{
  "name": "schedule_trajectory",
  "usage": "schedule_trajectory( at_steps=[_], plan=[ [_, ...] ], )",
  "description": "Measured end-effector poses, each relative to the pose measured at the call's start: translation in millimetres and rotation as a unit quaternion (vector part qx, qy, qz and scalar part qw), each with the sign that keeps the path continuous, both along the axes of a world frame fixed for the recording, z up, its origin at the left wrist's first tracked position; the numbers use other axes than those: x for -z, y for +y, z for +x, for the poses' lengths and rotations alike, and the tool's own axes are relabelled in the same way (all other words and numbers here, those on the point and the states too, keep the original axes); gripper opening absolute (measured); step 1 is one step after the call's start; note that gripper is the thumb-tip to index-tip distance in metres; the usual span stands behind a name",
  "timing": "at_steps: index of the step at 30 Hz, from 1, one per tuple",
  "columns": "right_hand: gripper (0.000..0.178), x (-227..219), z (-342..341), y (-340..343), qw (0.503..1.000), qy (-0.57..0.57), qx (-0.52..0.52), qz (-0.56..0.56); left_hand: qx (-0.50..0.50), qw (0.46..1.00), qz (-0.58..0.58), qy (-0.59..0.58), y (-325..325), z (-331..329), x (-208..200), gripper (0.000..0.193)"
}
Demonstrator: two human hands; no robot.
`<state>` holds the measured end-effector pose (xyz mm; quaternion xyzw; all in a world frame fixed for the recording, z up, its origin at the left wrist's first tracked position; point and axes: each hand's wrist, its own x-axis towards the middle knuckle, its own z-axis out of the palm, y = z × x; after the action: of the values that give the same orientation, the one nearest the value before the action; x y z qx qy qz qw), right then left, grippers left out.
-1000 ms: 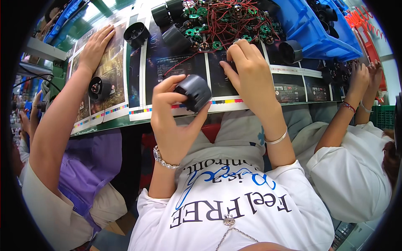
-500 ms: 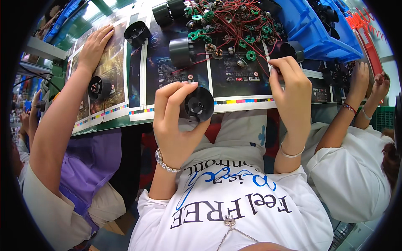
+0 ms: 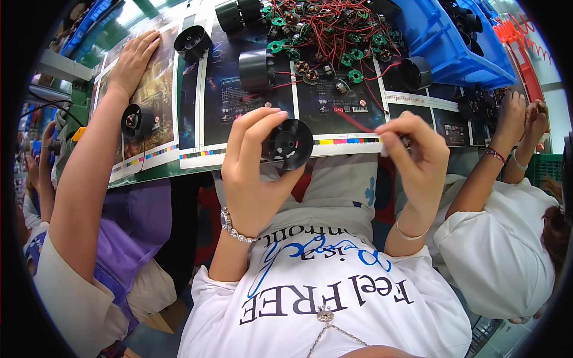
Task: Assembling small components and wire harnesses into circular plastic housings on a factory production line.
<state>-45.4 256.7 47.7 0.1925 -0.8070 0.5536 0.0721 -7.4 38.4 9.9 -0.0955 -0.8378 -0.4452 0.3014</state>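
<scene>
My left hand point(image 3: 253, 179) holds a black round fan housing point(image 3: 287, 144) between thumb and fingers, its open face with a hub toward me, at the table's front edge. To the right, my right hand point(image 3: 421, 152) pinches red wires point(image 3: 358, 123) that trail off to the left. A small metallic motor point(image 3: 405, 141) shows in part between its fingers; the rest is hidden. Beyond the hands lies a tangled heap of small motors with green circuit boards and red wires point(image 3: 325, 36). Another black housing point(image 3: 255, 70) lies on its side left of the heap.
Printed dark sheets point(image 3: 239, 128) cover the table. A blue crate point(image 3: 459, 65) with black parts stands at the back right. More black housings point(image 3: 192, 43) lie around. A co-worker's arm point(image 3: 89, 185) reaches in at left; another co-worker's hands point(image 3: 513, 119) are at right.
My right hand has drawn back from beside the heap toward me and lower, with red wires in its fingers. My left hand and the housing have shifted slightly right.
</scene>
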Motion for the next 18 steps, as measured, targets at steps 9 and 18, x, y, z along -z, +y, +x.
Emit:
schedule_trajectory(
  at_steps=[9,18],
  plan=[
    [0.012,9.1,16.1,-27.7,0.987,-0.027,-0.154,-0.036,0.039,0.998,0.039,-0.009,0.7,6.0,4.2,0.063],
    [0.01,13.3,20.9,-25.9,0.986,-0.055,-0.141,-0.065,0.065,0.997,0.05,-0.01,-4.6,5.7,5.4,0.065]
  ],
)
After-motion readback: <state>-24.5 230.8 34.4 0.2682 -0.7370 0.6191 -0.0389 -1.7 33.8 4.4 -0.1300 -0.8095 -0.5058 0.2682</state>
